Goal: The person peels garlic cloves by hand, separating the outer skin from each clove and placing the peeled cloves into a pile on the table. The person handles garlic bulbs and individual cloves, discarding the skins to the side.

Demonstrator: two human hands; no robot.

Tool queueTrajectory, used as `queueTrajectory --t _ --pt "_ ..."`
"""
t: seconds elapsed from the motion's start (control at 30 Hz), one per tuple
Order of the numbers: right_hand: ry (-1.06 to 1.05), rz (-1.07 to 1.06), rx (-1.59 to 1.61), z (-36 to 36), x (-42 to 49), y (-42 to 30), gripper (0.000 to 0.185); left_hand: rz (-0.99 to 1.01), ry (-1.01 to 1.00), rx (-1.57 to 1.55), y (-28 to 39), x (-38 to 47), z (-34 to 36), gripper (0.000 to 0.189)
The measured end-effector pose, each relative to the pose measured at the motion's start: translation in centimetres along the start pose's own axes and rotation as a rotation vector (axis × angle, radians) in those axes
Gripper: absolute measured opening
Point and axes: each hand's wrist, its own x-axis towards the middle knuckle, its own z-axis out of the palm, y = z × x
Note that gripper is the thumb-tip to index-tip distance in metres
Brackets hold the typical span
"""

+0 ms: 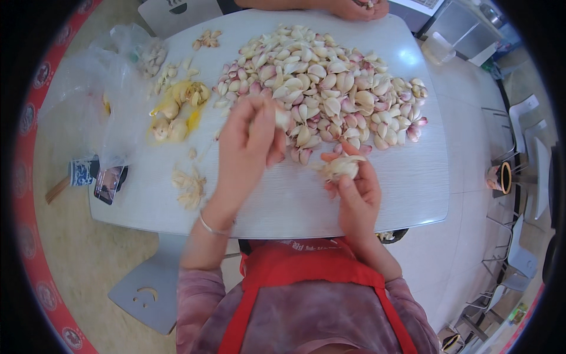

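Note:
A large heap of loose garlic cloves [327,84], white with pink patches, covers the far middle of the pale table [283,199]. Over its near left edge, my left hand [247,137] pinches a whitish garlic piece [282,118], blurred, between thumb and fingers. My right hand [360,190] holds a partly broken garlic bulb [342,168] with papery skin at the heap's near side. Left of the heap, several whole garlic bulbs [170,128] lie with yellow netting [193,119]. Papery garlic skins [189,186] lie at the near left.
Clear plastic bags [110,88] cover the table's left side. A phone [108,183] and a blue-and-white container [81,172] with sticks stand at the left edge. Across the table are another person's hands [358,9]. A grey chair [146,287] is at the near left.

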Motion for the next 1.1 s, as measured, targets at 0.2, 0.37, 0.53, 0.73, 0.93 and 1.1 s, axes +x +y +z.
queueTrajectory --t 0.2,0.37,0.53,0.73,0.93,1.1 --pt "-0.164 -0.005 -0.155 0.6 -0.2 0.1 0.043 0.46 -0.051 0.45 1.2 10.3 0.9 0.024" --pt "-0.142 -0.023 -0.123 0.5 -0.3 0.2 0.041 0.352 -0.324 0.661 -0.3 13.9 1.5 0.022" --pt "-0.075 0.039 -0.105 0.0 -0.2 0.8 0.043 0.546 -0.177 0.564 -1.0 12.0 1.5 0.018" --pt "-0.081 -0.031 -0.092 0.6 -0.3 0.8 0.04 0.161 -0.344 0.36 0.9 1.6 1.0 0.015" --pt "-0.131 -0.144 -0.255 0.9 -0.5 1.4 0.042 0.108 -0.393 0.233 -1.1 -3.2 0.2 0.012" --pt "-0.141 -0.147 -0.134 1.0 -0.4 1.4 0.041 0.057 -0.263 -0.164 -3.4 -4.6 -0.1 0.01"
